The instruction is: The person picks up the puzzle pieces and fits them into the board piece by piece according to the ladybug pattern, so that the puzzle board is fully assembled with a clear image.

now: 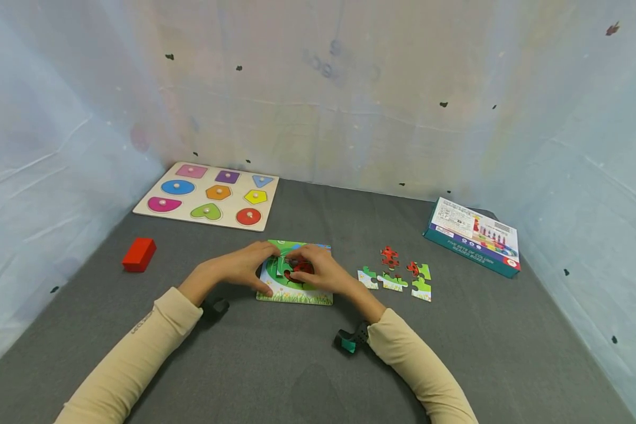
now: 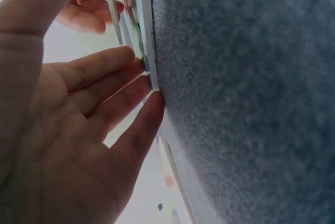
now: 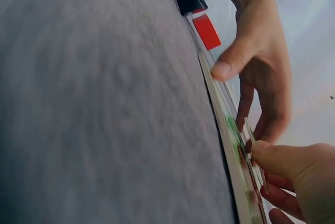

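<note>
While a puzzle piece is pinched between the thumb and fingers of the right hand, it is held just above the puzzle board, which is laid flat near the middle of the head view. Whether any edge of the piece is touching the board cannot be told. For a clean fit, the piece is best brought level, its outline matched to the gap beneath, and pressed down evenly rather than forced from one corner. The board is touched at its left side by the left hand, whose thumb and fingers are spread apart; a light, steady contact should be enough, since the board could be slid by a hard push. Both forearms are stretched up from the lower edge of the frame, with the hands angled inward. Loose pieces are scattered right of centre on the bench, and a red block is set at left.
</note>
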`<state>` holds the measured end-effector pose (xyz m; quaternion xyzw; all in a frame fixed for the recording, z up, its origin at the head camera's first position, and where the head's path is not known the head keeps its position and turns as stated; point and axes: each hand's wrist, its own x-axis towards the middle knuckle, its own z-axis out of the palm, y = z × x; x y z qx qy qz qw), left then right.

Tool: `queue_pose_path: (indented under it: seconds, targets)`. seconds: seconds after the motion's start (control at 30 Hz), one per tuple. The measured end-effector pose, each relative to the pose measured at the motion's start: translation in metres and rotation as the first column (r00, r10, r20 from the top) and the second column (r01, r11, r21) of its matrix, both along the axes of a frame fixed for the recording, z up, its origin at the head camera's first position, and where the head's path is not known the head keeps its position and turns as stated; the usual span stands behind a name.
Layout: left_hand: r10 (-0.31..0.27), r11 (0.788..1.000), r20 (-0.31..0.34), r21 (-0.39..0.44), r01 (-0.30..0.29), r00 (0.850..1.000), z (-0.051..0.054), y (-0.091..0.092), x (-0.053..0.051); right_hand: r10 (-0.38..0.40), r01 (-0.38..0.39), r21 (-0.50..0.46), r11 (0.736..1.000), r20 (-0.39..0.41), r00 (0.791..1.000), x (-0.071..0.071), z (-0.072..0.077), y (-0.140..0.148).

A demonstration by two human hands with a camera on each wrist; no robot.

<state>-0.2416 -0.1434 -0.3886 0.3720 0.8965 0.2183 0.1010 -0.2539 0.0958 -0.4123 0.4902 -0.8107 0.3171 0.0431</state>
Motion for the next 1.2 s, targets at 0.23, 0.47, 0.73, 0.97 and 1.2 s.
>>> queue_pose_path:
  seconds: [0.23,0.47,0.73,0.97,1.2]
  targets:
    - [-0.023,0.999,-0.025,0.046,0.024,0.999,-0.001,-0.001,0.0,-0.008,0.008,-0.005,1.0,0.011,1.0,0.002,0.0,-0.01]
    - [-0.021,0.998,-0.013,0.053,0.022,1.0,0.001,-0.002,0.0,-0.017,0.016,-0.015,1.0,-0.028,0.999,0.003,-0.002,-0.014]
    - [-0.028,0.999,-0.049,0.04,0.03,0.998,0.002,-0.001,0.0,-0.045,0.044,-0.02,0.999,-0.045,0.998,0.003,-0.005,-0.018]
    - [-0.021,1.0,-0.082,0.014,0.022,0.996,-0.001,-0.001,-0.001,-0.066,0.063,-0.037,0.997,-0.059,0.996,0.004,-0.008,-0.02]
    - [-0.028,1.0,-0.121,0.006,0.029,0.992,-0.003,-0.001,-0.002,-0.071,0.069,-0.036,0.997,-0.063,0.995,0.005,-0.007,-0.021]
